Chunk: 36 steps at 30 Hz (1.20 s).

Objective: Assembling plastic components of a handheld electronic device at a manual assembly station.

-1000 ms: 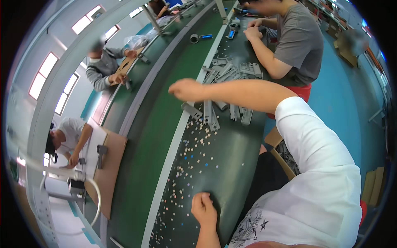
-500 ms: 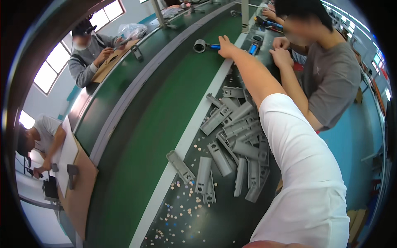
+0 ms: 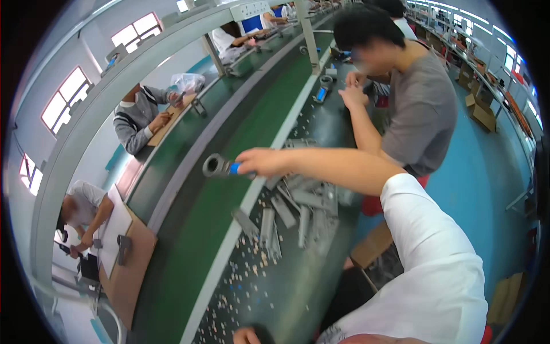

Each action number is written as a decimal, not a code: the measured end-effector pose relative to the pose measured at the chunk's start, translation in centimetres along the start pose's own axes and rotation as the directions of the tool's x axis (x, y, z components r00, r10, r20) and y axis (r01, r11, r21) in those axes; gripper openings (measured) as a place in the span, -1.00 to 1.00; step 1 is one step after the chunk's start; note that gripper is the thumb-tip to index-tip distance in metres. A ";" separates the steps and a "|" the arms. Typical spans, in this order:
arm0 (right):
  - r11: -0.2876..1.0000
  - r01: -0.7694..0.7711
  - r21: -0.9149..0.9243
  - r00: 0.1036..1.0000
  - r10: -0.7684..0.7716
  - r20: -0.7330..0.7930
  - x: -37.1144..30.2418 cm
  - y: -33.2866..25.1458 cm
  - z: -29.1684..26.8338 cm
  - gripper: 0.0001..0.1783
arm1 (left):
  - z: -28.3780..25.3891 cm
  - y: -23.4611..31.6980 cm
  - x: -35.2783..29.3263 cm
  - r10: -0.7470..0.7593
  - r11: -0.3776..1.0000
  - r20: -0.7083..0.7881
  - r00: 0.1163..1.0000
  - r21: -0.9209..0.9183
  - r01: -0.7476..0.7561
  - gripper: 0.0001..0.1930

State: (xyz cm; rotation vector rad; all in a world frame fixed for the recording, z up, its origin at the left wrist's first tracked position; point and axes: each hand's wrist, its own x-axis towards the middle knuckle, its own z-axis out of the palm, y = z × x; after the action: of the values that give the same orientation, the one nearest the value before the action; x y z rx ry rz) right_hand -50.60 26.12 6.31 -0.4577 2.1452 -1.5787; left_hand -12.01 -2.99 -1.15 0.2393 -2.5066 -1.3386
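Note:
My right hand (image 3: 262, 162) reaches out over the white edge of the green conveyor belt. Its fingers are closed around the handle of a grey ring-headed device (image 3: 216, 165) with a blue section by the grip. The ring points left, above the belt. Below my right forearm lies a heap of long grey plastic housing shells (image 3: 305, 199), partly covered by the arm. At the lower edge only a little of my left hand (image 3: 246, 336) shows, over the dark worktop, and its fingers are mostly out of sight.
Small pale and blue discs (image 3: 246, 281) are scattered over the dark worktop (image 3: 281, 312). A similar grey and blue device (image 3: 322, 92) lies farther up, near a co-worker in a grey shirt (image 3: 421, 109). Other people sit across the belt (image 3: 177, 269). An open carton (image 3: 372, 243) stands right of the worktop.
My right hand has drawn the ring-headed device back from the far part of the belt, nearer and leftward. The view has shifted, and a bit of my left hand now shows below.

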 end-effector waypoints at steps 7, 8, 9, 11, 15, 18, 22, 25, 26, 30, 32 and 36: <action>0.868 0.031 0.495 0.964 -0.157 0.214 -21.4 1.7 23.5 -0.42 | 2.6 5.3 -0.1 -0.049 0.341 0.313 0.948 -0.887 0.311 -0.39; 0.881 0.163 0.444 0.966 -0.233 0.109 -23.0 2.3 26.2 -0.39 | 2.3 5.0 -0.9 -0.065 0.286 0.339 0.938 -0.895 0.343 -0.42; 0.909 0.239 0.341 0.955 -0.283 0.085 -24.4 1.9 27.9 -0.33 | 2.1 4.0 -1.4 -0.130 0.293 0.339 0.932 -0.885 0.363 -0.51; 0.915 0.245 0.321 0.932 -0.314 0.182 -25.1 2.9 30.8 -0.40 | 0.2 3.0 -2.7 -0.194 0.272 0.366 0.910 -0.871 0.408 -0.62; 0.870 0.386 -0.307 0.825 -0.474 -0.306 -21.1 2.9 27.5 -0.73 | -2.5 1.1 -5.7 -0.302 0.340 0.257 0.918 -0.871 0.355 -0.69; 0.586 0.154 -0.796 0.611 -0.689 -0.389 -14.2 4.6 21.0 -0.63 | -4.2 0.2 -7.9 -0.253 0.256 0.347 0.903 -0.877 0.408 -0.71; 0.513 -0.149 -0.846 0.791 -0.452 -0.413 -8.3 3.8 17.2 -0.57 | -5.3 -0.9 -10.2 -0.257 0.245 0.318 0.913 -0.892 0.380 -0.68; 0.338 -0.207 -0.918 0.851 -0.401 -0.340 -6.1 4.1 18.4 -0.61 | -5.6 -1.7 -10.9 -0.251 0.141 0.340 0.906 -0.914 0.382 -0.61; 0.213 -0.220 -0.952 0.888 -0.360 -0.286 -5.4 4.6 18.8 -0.65 | -5.9 -1.9 -11.0 -0.261 0.134 0.330 0.907 -0.918 0.373 -0.61; -0.024 0.008 -1.000 0.899 -0.437 0.018 -5.4 4.3 22.9 -0.79 | -7.3 -2.9 -11.2 -0.284 0.095 0.336 0.898 -0.922 0.375 -0.54; 0.182 0.386 -0.904 0.746 -0.638 0.189 -8.1 3.5 24.6 -0.78 | -7.7 -3.1 -11.8 -0.311 0.084 0.331 0.891 -0.924 0.373 -0.53; 0.697 0.507 -0.507 0.839 -0.534 0.104 -16.1 0.5 28.3 -0.79 | -8.1 -3.4 -11.8 -0.284 0.061 0.339 0.897 -0.927 0.370 -0.56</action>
State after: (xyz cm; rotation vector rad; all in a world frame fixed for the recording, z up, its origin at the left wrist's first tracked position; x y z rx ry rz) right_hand -22.01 11.45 1.01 -1.3236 2.6323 -1.2243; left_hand 1.79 -7.98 -1.77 0.4544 -0.9842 -2.8939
